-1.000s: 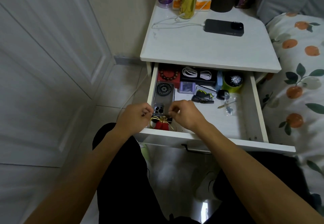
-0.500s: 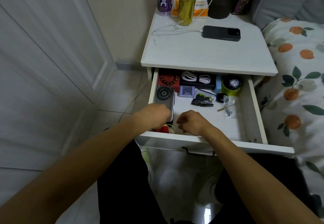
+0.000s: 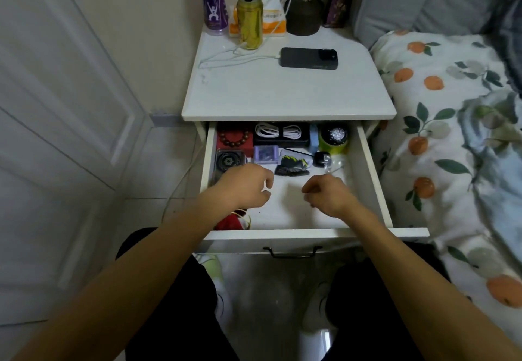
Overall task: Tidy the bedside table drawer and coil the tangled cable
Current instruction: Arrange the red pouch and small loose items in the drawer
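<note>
Your table (image 3: 282, 98) stands beside the bed (image 3: 452, 135), and its drawer (image 3: 370, 174) is pulled fully out toward you. At the back of the drawer, a white cable (image 3: 278, 131) already lies bundled on a black case (image 3: 282, 142), with a bead bracelet (image 3: 234, 138) to its left and a round green item (image 3: 333, 140) to its right. Nearer the front left corner sits a red pouch (image 3: 230, 221) with a gold cord

To do this step well, pick 1 loose item at a time from the cluttered back row, lift it straight up so it drags nothing with it, and set it down square against a wall; a judgement, not something seen

Your left hand (image 3: 245, 188) hovers over the left half of the drawer, fingers (image 3: 268, 181) loosely curled, holding nothing. Your right hand (image 3: 327, 194) hangs over the bare middle, fingers curled under and partly hidden, apparently grasping nothing
</note>
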{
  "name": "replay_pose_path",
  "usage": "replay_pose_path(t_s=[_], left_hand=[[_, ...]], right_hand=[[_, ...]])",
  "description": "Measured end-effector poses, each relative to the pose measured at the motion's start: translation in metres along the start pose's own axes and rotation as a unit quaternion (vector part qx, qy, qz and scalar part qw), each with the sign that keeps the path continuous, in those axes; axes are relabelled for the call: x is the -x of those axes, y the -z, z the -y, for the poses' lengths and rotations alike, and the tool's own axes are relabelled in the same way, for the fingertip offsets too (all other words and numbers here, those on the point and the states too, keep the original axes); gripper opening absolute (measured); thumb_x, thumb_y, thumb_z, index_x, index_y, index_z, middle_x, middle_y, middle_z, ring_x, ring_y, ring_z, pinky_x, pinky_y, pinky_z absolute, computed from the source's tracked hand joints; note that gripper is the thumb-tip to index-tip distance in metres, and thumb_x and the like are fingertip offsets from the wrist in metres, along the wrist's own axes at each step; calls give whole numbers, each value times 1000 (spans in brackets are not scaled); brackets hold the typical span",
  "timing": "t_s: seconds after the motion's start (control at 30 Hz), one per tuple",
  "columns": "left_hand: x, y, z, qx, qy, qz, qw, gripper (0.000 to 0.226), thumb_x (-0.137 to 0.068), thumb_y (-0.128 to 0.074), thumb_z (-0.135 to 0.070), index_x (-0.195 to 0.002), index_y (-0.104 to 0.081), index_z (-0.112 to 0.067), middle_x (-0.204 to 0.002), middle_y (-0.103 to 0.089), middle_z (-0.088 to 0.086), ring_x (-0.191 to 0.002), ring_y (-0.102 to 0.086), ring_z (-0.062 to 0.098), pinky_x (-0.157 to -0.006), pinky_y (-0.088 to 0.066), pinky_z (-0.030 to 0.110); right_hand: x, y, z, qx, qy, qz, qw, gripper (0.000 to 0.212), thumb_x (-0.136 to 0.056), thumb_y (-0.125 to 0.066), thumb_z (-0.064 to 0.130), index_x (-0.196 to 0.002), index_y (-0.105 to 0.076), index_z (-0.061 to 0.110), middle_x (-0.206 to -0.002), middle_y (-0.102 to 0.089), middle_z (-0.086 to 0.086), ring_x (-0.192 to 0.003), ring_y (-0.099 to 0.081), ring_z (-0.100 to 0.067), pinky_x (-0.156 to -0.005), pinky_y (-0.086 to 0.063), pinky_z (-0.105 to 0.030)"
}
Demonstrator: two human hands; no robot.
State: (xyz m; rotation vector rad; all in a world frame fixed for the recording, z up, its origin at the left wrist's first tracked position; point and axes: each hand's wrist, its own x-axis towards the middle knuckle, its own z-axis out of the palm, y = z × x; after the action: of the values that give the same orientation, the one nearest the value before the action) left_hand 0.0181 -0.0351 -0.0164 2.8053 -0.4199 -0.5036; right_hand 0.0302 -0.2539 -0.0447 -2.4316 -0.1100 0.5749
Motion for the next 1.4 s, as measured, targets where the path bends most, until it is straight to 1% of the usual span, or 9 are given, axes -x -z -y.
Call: replay_pose_path(t_s=[0.4, 0.67, 0.77, 0.9, 1.0, 1.1, 1.17, 1.3, 1.4], left_hand=[[-106, -51, -35, -72, 4, -23, 997, 58, -88, -54, -11, -144, -39, -18, -149, -34, 10, -134, -34, 31, -99, -43, 43], [-104, -55, -40, -105, -30, -51, 993, 45, -85, -51, -17, -130, -51, -17, -118, -59, 10, -114, -50, 30, -82, -46, 38], [-96, -60, -28, -19, -27, -93, 995, 40, -89, -46, -15, -127, -57, -21, -107, -64, 10, -99, -58, 30, -74, -52, 40], [-81, -55, -18, 108, -121, -189, 968, 46, -89, -39, -15, -127, -64, -18, -118, -68, 8, -105, -63, 30, -87, -54, 41], [-68, -52, -20, 102, -216, -213, 947, 44, -89, -38, -13, -117, -71, -16, -127, -63, 9, -117, -57, 28, -100, -45, 35], [-57, -49, -25, 222, -159, -227, 935, 31, -85, -55, -1, -99, -77, -17, -132, -57, 2, -124, -50, 13, -104, -37, 19], [-50, -38, -36, 405, -31, -185, 895, 27, -81, -63, 5, -96, -73, -16, -127, -57, -2, -123, -53, 9, -100, -42, 17], [-49, -20, -54, 697, 198, -60, 687, 32, -87, -72, -22, -112, -58, -9, -103, -69, 12, -90, -72, 27, -75, -58, 33], [-53, -25, -57, 702, 219, -32, 677, 39, -84, -72, -3, -121, -59, -4, -104, -72, 19, -85, -73, 27, -67, -58, 27]], right_hand=[[-15, 31, -45, -21, -34, -71, 997, 21, -90, -57, 12, -105, -71, 14, -105, -71, -7, -96, -65, -24, -75, -43, -19], [-41, 34, -40, 31, -12, -67, 997, 23, -85, -55, 10, -104, -69, 12, -107, -68, -13, -99, -64, -33, -86, -53, -40], [-47, 25, -36, -116, -75, -37, 990, 12, -89, -55, 21, -86, -65, 15, -94, -71, -17, -85, -69, -36, -77, -58, -45], [-42, 30, -28, -381, -169, 66, 907, 42, -95, -57, 43, -98, -62, 1, -87, -74, -19, -70, -72, -30, -51, -56, -29], [-40, 33, -26, -458, -136, 63, 876, 15, -92, -67, 19, -86, -60, 7, -76, -63, -11, -52, -61, -14, -49, -52, -23], [-43, 31, -28, -435, -127, -19, 891, 16, -89, -67, 7, -81, -54, 9, -65, -54, -6, -39, -51, -13, -46, -51, -23], [-40, 31, -26, -430, -106, -51, 895, 12, -91, -66, 7, -84, -56, 8, -67, -56, -5, -40, -52, -12, -47, -52, -23], [-36, 25, -20, -419, -46, -90, 902, 12, -93, -61, 7, -84, -55, 8, -76, -62, -11, -55, -59, -19, -48, -53, -27], [-38, 19, -15, -403, -15, -106, 909, 13, -93, -61, 6, -83, -54, 10, -80, -62, -14, -57, -59, -20, -48, -52, -28]])
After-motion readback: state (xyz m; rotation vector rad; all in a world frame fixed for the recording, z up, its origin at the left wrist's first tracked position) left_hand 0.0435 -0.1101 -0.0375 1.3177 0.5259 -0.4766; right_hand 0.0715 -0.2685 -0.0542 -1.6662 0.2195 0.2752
